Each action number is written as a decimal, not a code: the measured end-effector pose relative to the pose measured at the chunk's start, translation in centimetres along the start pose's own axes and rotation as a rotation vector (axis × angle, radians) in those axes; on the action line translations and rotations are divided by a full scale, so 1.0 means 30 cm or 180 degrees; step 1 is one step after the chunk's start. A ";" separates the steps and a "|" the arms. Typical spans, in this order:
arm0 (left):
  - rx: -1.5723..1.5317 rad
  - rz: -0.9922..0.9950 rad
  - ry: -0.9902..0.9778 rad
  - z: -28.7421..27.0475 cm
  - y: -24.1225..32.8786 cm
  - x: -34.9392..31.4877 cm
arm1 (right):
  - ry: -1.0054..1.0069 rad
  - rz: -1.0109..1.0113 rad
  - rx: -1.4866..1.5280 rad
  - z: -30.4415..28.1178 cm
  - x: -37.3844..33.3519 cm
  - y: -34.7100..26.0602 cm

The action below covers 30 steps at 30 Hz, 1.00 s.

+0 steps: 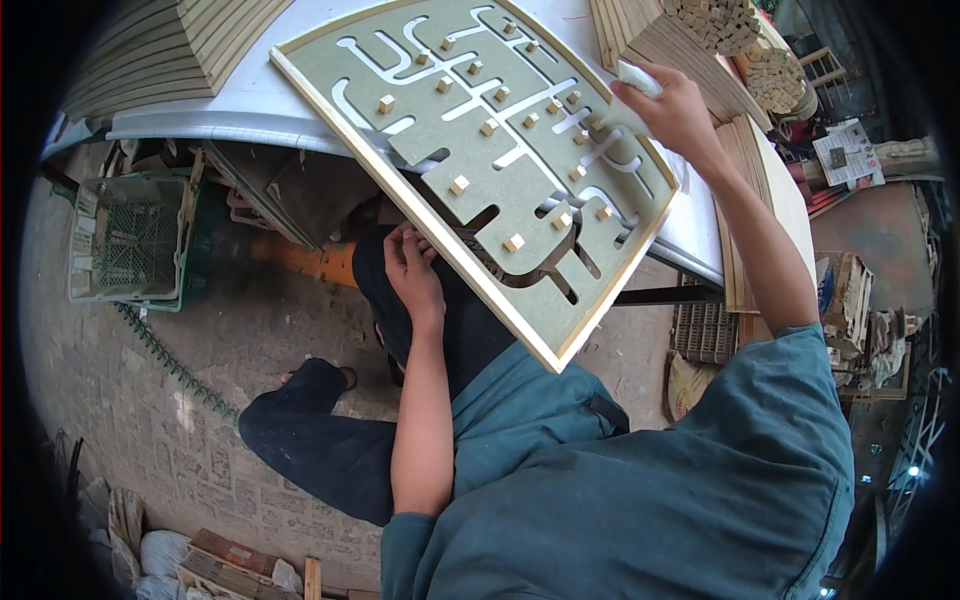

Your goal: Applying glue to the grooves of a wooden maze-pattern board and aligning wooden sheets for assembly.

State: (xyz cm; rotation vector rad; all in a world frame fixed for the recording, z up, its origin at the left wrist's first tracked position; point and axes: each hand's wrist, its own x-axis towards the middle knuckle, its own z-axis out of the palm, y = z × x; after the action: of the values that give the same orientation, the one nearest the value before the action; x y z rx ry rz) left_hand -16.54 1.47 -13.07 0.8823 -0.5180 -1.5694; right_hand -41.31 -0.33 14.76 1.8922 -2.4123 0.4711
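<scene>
A grey-green board [430, 120] with a pale wooden frame [470, 290] rests tilted on the white table, its near corner jutting over the edge. Winding slots are cut through it, and several small wooden blocks [459, 185] stand on its surface. My right hand [680, 110] is wrapped round a white squeeze bottle [640, 80] over the board's right side; a translucent part of the bottle shows below the fist. Beside the frame's left edge, my left hand [412, 270] is closed, fingers curled and pinched together. What the left fingertips hold, if anything, cannot be made out.
Stacked wooden frames [170, 50] stand at the far left of the table [300, 110], with more stacked wood [655, 50] at the far right. Bundles of wood sticks [775, 80] lie beyond. A plastic crate [130, 240] and a coiled green hose [170, 360] are at the left.
</scene>
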 end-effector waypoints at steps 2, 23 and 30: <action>0.0025 -0.0019 0.0014 -0.003 -0.003 0.001 | 0.0038 0.0009 -0.0045 0.009 -0.005 0.002; -0.0018 -0.0008 -0.0049 -0.004 -0.006 0.001 | 0.0314 0.0113 0.0530 -0.122 -0.026 0.035; 0.0018 -0.0084 -0.0076 -0.031 -0.020 0.004 | -0.0268 0.0685 0.0900 -0.089 -0.055 -0.035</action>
State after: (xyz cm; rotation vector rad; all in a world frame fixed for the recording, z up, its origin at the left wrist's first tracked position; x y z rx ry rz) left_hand -16.21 1.60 -14.13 0.8788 -0.5299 -1.6049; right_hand -40.30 1.69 17.18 1.7846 -2.7474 0.7988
